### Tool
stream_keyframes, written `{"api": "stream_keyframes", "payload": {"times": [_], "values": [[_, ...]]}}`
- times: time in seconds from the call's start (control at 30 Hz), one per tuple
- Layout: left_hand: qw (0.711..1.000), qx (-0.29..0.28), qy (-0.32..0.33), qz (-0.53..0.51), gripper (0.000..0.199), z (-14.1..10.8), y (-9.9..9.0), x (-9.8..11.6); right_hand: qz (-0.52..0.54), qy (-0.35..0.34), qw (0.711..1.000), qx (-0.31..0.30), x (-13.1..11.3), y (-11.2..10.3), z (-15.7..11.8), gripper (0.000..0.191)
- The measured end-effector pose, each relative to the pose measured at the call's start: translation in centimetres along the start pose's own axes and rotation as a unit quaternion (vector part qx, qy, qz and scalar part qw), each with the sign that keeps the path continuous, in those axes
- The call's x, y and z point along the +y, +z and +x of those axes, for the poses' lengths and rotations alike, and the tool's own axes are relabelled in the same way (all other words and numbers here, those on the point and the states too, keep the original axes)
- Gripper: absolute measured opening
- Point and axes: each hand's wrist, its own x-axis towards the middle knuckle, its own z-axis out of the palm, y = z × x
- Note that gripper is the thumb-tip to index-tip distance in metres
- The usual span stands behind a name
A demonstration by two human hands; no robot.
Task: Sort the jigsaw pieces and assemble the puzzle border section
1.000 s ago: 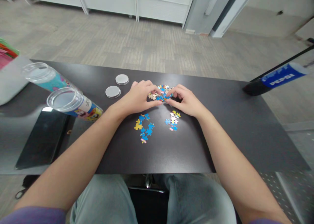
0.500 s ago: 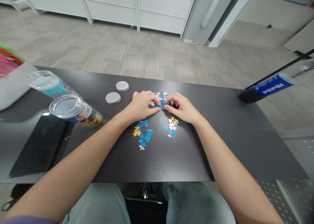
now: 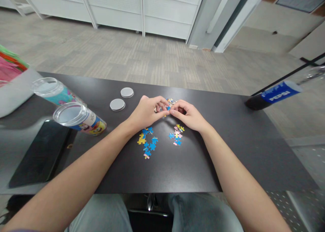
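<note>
My left hand and my right hand meet over a far pile of jigsaw pieces. Between their fingertips shows a small blue jigsaw piece; both hands are closed in a pinch on it, as far as the blur lets me see. Fingers partly hide the pile. Nearer to me, below the left hand, lies a loose group of mostly blue jigsaw pieces with some yellow. A smaller pink, yellow and blue group lies below the right hand.
On the left stand two clear cartoon-printed canisters, with a black tablet-like slab beside them. Round silvery lids lie behind my left wrist. A Pepsi bottle stands at the right end of the dark table. A white container is far left.
My hands have come closer together and lifted slightly off the pile, with a blue jigsaw piece now between the fingertips. The near groups of pieces lie as before; the view has tilted slightly.
</note>
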Motion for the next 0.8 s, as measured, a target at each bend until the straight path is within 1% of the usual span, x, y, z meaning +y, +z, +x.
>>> {"api": "stream_keyframes", "payload": {"times": [0.07,0.13,0.23,0.33,0.47,0.53,0.6,0.7,0.8], "values": [[0.999,0.004,-0.019,-0.035,0.039,0.1,0.0,0.3,0.021,0.009,1.000,0.006,-0.3,0.1,-0.1,0.041],[0.998,0.007,-0.033,-0.061,0.043,0.1,0.0,0.8,0.029,0.012,0.999,0.009,-0.5,0.1,-0.2,0.042],[0.995,0.008,-0.044,-0.090,0.042,-0.1,0.0,1.3,0.031,0.020,0.999,0.010,-0.7,0.1,-0.2,0.048],[0.994,0.014,-0.048,-0.102,0.038,-0.1,-0.2,1.3,0.029,0.032,0.999,0.000,-0.9,0.2,-0.2,0.050],[0.994,0.058,-0.056,-0.077,0.031,0.3,-1.1,0.3,0.016,0.037,0.999,-0.019,-1.4,0.4,-0.2,0.046],[0.994,0.083,-0.058,-0.051,0.026,0.4,-1.6,-0.2,-0.012,0.030,0.998,-0.046,-1.6,0.7,-0.4,0.041],[0.993,0.097,-0.057,-0.023,0.022,0.6,-2.0,-0.7,-0.054,0.011,0.996,-0.076,-1.8,1.1,-0.6,0.036],[0.994,0.095,-0.053,0.013,0.019,0.6,-2.2,-0.9,-0.136,-0.024,0.984,-0.110,-1.9,2.0,-1.1,0.024],[0.994,0.087,-0.047,0.043,0.018,0.6,-2.2,-0.8,-0.189,-0.032,0.974,-0.119,-1.8,2.5,-1.4,0.015]]}}
